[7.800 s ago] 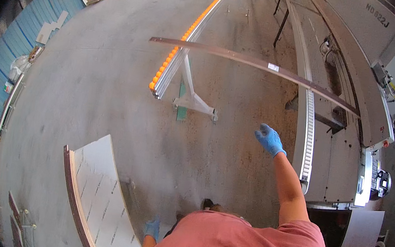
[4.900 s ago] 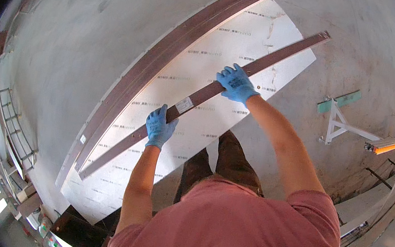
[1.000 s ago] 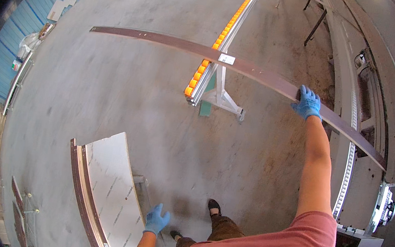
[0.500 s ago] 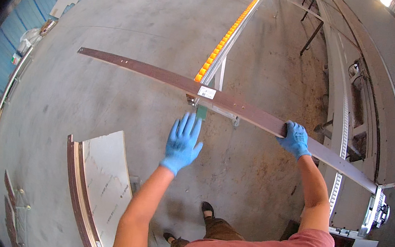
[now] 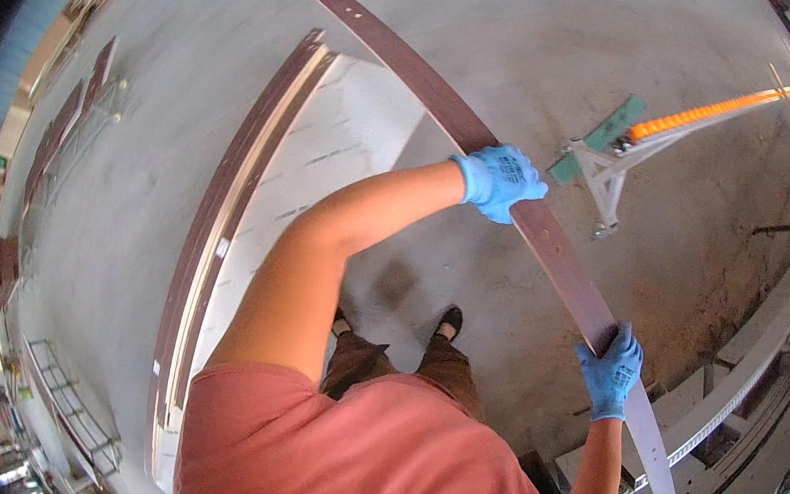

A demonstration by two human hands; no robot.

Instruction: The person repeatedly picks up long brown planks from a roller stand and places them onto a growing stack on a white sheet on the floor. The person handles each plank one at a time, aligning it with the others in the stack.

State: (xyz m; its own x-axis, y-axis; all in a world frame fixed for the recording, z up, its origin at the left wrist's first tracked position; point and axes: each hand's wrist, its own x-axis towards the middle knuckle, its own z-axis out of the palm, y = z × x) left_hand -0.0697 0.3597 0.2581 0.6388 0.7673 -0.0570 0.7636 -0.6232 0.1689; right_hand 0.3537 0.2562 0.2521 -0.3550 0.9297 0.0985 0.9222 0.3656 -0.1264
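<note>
A long, narrow dark brown board (image 5: 560, 262) with small drilled holes slants across in front of me, from the far left to the near right. My left hand (image 5: 500, 181), in a blue glove, is closed over it near its middle. My right hand (image 5: 612, 372), also gloved in blue, grips it closer to its near right end. The fingers of both hands curl around the board's edges and are partly hidden. The board is held above the floor, with its near end beside the machine's edge.
A stack of long brown-edged boards (image 5: 233, 194) and a white panel (image 5: 358, 115) stand at my left. Ahead to the right, a conveyor rail with orange rollers (image 5: 711, 116) rests on a metal stand beside a green strip (image 5: 600, 139). A long machine bed (image 5: 742, 397) lines the right side.
My left hand has gone from open in the air to gripping the board. The board has swung away from the roller rail toward the stack as my view turned left.
</note>
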